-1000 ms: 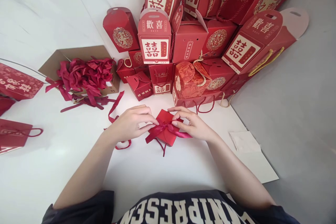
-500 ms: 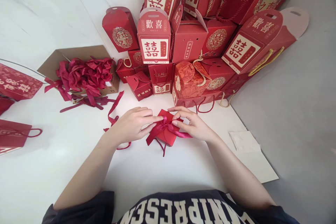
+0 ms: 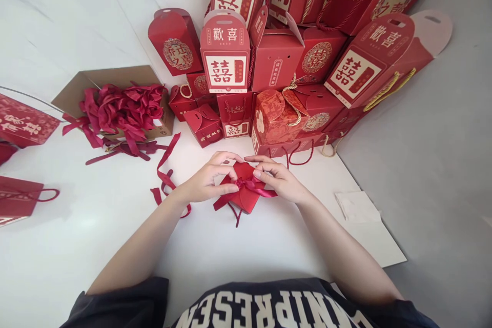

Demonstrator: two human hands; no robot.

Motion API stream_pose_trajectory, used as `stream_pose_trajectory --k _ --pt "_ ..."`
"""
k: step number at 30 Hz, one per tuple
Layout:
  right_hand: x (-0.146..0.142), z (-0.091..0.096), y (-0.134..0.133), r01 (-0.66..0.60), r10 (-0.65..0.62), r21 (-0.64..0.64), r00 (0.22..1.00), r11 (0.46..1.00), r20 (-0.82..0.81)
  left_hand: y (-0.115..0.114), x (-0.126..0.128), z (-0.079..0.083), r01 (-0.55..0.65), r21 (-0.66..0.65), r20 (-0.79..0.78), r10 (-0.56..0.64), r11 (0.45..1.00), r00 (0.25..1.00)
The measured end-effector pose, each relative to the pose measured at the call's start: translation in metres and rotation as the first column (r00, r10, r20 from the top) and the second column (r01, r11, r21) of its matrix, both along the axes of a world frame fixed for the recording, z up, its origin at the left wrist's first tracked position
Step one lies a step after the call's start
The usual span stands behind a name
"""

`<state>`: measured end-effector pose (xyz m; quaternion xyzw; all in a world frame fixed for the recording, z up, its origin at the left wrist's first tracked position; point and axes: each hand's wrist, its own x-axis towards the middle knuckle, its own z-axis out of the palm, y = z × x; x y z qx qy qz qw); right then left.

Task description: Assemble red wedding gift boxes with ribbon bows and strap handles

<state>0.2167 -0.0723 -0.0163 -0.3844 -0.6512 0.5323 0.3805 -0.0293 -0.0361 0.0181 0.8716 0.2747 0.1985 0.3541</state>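
Note:
A small red gift box (image 3: 242, 168) sits on the white table in front of me, with a dark red cord sticking out on its near side. Across its top runs a crimson satin ribbon (image 3: 263, 192), knotted in the middle, its tails spreading left and right. Thumb and index finger of my left hand (image 3: 210, 178) pinch the ribbon just left of the knot. On the other side my right hand (image 3: 280, 180) has its thumb and fingers closed on the ribbon's right part, fingertips along the box's far edge. The fingers hide part of the bow.
Red gift boxes (image 3: 226, 66) with rope handles are stacked at the back. A cardboard box (image 3: 69, 93) at the left overflows with crimson ribbons (image 3: 123, 107). Loose ribbon (image 3: 166, 156) lies beside my left forearm. White sheets (image 3: 357, 207) lie at the right; a red bag (image 3: 19, 200) stands far left.
My left hand has shifted from a pointing index finger on the knot to a pinch on the ribbon's left side, fingers arched. The bow looks smaller. My right hand has moved slightly left.

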Motion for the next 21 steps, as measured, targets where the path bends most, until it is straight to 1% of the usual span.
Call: stream_pose_trajectory --k 3,6,10,12,15,18,19,20,21 --pt "-0.002 -0.003 0.002 -0.007 0.007 -0.006 1.0 1.0 -0.008 0.002 0.001 -0.002 -0.03 -0.099 0.026 0.033 0.995 0.999" --pt "-0.003 -0.005 0.002 -0.017 0.017 -0.001 1.0 1.0 -0.011 0.001 0.003 -0.007 -0.122 -0.146 0.064 0.132 0.982 0.989" --pt "-0.002 -0.006 0.003 -0.024 0.024 0.023 1.0 0.999 -0.006 -0.002 0.007 -0.019 -0.225 -0.172 0.131 0.248 0.959 0.96" --pt "-0.001 -0.008 0.004 -0.022 0.023 0.043 1.0 0.999 -0.007 -0.003 0.008 -0.026 -0.243 -0.23 0.177 0.286 0.942 0.942" --pt "0.0 -0.013 0.007 -0.006 0.008 0.071 1.0 0.997 -0.017 -0.004 0.009 -0.037 -0.218 -0.392 0.269 0.338 0.894 0.902" --pt "0.0 -0.02 0.009 0.009 -0.006 0.091 0.999 0.996 -0.032 -0.005 0.012 -0.046 -0.145 -0.584 0.357 0.413 0.799 0.838" --pt "0.0 -0.022 0.01 0.012 -0.008 0.094 0.999 0.995 -0.036 -0.005 0.012 -0.048 -0.116 -0.627 0.377 0.431 0.77 0.82" --pt "0.0 -0.023 0.011 0.012 -0.009 0.095 0.999 0.995 -0.039 -0.005 0.013 -0.05 -0.093 -0.65 0.391 0.437 0.754 0.81" --pt "0.001 -0.023 0.01 0.015 -0.012 0.094 0.999 0.995 -0.038 -0.005 0.013 -0.05 -0.084 -0.651 0.399 0.435 0.754 0.807"
